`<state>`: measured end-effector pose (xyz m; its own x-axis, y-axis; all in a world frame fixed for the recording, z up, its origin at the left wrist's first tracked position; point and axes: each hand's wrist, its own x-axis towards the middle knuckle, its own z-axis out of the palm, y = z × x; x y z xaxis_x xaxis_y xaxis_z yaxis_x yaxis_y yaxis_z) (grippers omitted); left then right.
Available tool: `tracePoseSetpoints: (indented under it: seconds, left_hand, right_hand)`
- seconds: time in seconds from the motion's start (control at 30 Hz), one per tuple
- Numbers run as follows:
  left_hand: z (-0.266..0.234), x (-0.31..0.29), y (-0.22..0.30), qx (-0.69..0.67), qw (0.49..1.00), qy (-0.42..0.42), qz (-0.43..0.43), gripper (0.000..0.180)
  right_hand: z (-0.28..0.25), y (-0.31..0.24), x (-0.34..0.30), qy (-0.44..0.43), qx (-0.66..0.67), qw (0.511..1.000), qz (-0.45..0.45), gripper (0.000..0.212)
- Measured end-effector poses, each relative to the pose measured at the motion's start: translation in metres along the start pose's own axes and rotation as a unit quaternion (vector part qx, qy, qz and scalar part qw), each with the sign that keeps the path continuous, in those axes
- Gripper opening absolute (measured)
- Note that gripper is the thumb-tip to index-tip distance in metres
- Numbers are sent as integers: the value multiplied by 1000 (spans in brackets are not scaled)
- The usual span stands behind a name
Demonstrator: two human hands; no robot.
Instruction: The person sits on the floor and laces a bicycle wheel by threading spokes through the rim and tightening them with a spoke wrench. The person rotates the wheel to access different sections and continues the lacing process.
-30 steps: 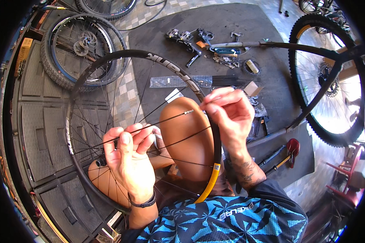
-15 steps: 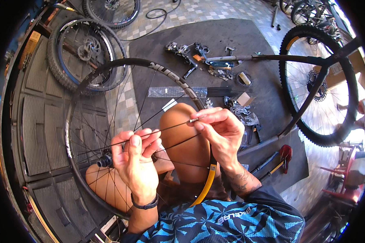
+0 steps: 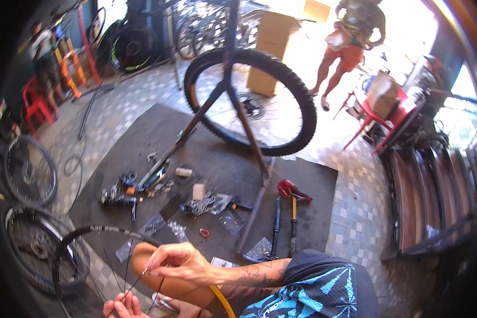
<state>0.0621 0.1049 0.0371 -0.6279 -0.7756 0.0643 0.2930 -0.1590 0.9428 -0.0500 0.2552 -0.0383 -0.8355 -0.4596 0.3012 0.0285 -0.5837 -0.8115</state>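
Note:
A spoked bicycle wheel (image 3: pixel 59 265) rests across my lap, its rim black with a yellow stretch on the near right. My right hand (image 3: pixel 181 263) is closed in a pinch at the upper end of a thin dark spoke (image 3: pixel 137 281), where a small silver tip (image 3: pixel 145 271) shows at the fingertips. Lower down, my left hand (image 3: pixel 123 306) has its fingers closed around the same spoke; the picture's lower edge cuts off most of this hand. My bare knee lies behind the right hand. The hub is out of view.
Beyond my knee, a dark mat (image 3: pixel 312 212) bears metal bike parts (image 3: pixel 209 203), a red saddle (image 3: pixel 294 191) and a fork-like part (image 3: pixel 276 228). A frame with a knobby-tyred wheel (image 3: pixel 308 114) stands behind. Loose wheels (image 3: pixel 31 170) lie left. One person (image 3: pixel 350 37) stands far right, another (image 3: pixel 45 63) far left.
The view has swung right and up, so my hands and the wheel now sit low and left. Both hands still hold the spoke; people and a red chair have come into view.

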Motion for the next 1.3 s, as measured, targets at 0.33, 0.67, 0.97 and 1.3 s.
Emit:
tracePoseSetpoints:
  seconds: [0.33,0.67,0.97,1.3]
  left_hand:
    - [10,-31,5,-34,996,-84,-21,29]
    - [1,-52,52,152,945,-280,69,26]
    - [3,-50,48,111,898,-424,32,30]
    - [-30,-20,72,152,931,-280,175,27]
  right_hand:
    - [-7,-45,-37,51,-195,970,-133,18]
    - [4,-95,-97,-93,-364,927,12,14]
    - [35,-80,-125,-51,-303,943,126,15]
    - [-18,-138,-43,82,-235,963,-98,21]
